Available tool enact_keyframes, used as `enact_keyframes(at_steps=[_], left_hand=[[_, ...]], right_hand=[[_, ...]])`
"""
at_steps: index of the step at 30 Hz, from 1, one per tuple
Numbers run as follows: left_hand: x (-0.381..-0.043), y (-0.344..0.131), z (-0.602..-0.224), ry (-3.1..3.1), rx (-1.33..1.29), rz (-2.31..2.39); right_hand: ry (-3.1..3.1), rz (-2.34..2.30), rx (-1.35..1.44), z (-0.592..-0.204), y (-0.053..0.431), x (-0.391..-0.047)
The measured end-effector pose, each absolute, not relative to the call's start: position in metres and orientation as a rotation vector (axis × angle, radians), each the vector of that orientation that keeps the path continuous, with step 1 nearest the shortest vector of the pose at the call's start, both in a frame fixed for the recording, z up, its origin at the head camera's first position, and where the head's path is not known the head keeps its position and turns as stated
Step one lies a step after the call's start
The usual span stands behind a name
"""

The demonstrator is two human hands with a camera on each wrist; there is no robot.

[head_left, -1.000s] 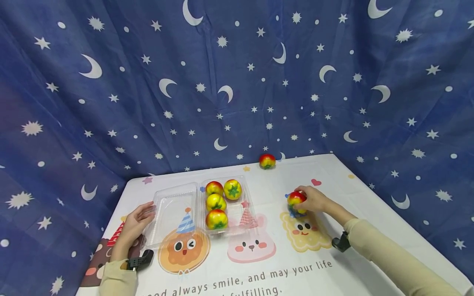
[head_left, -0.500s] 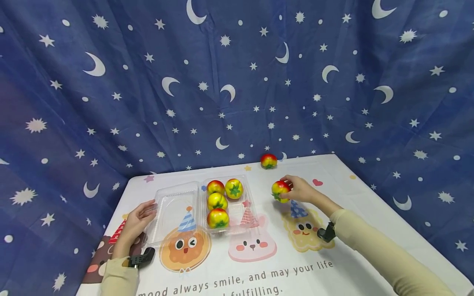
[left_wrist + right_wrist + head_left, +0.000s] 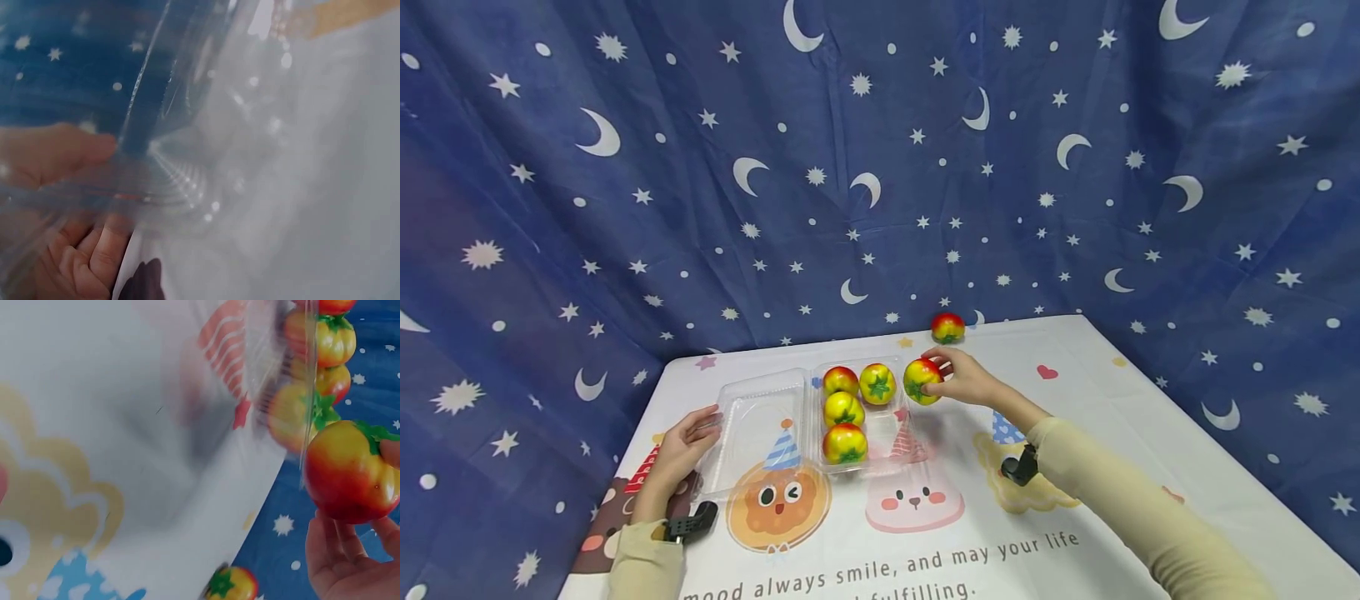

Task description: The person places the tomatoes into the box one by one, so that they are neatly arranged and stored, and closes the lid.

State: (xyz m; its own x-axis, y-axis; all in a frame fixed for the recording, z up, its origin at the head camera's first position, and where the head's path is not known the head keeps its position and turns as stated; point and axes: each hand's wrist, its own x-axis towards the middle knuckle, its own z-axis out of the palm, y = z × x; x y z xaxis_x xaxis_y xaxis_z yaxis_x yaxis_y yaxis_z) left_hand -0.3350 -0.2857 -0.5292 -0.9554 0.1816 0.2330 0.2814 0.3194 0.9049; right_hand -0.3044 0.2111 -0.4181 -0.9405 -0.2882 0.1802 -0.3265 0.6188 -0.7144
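Note:
My right hand (image 3: 962,379) grips a red and yellow toy tomato (image 3: 922,381) with a green leafy top, thumb on one side and fingers on the other. It hangs at the right rim of a clear plastic clamshell box (image 3: 880,425). Several matching tomatoes (image 3: 844,410) sit inside, most of them in its left column. My left hand (image 3: 679,450) holds the outer edge of the box's opened lid (image 3: 760,433). In the left wrist view, the thumb (image 3: 81,150) lies by the lid's edge, with curled fingers (image 3: 94,256) seen below through the plastic.
One more toy tomato (image 3: 948,327) stands at the table's back edge, against the blue curtain (image 3: 880,167) with moons and stars. A white cloth (image 3: 1000,567) with cartoon prints covers the table. Both wrists wear a black camera mount (image 3: 1021,465).
My right hand has lifted the tomato from the right part of the table and carried it left to the box's right rim. My left hand has stayed at the lid.

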Motion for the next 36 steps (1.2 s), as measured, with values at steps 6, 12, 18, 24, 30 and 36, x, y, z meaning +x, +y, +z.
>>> enact_keyframes(at_steps=[6, 12, 18, 24, 30, 36], left_hand=[[-0.335, -0.286, -0.529, -2.512, -0.421, -1.696], [-0.336, -0.287, -0.531, -2.482, -0.429, -1.756], [-0.337, -0.287, -0.532, -2.497, -0.422, -1.747], [-0.339, -0.286, -0.531, -2.486, -0.430, -1.743], [-0.338, -0.286, -0.529, -2.471, -0.434, -1.757], [-0.337, -0.286, -0.529, -2.496, -0.417, -1.726]], right_hand=[[-2.723, 1.343, 0.563, -0.424, 0.193, -0.309], [-2.718, 1.388, 0.544, -0.435, 0.180, -0.314], [-2.760, 1.395, 0.551, -0.441, 0.169, -0.316], [-2.789, 1.306, 0.610, -0.445, 0.163, -0.317], [-2.821, 1.127, 0.648, -0.448, 0.158, -0.317], [-2.876, 1.010, 0.640, -0.452, 0.155, -0.316]])
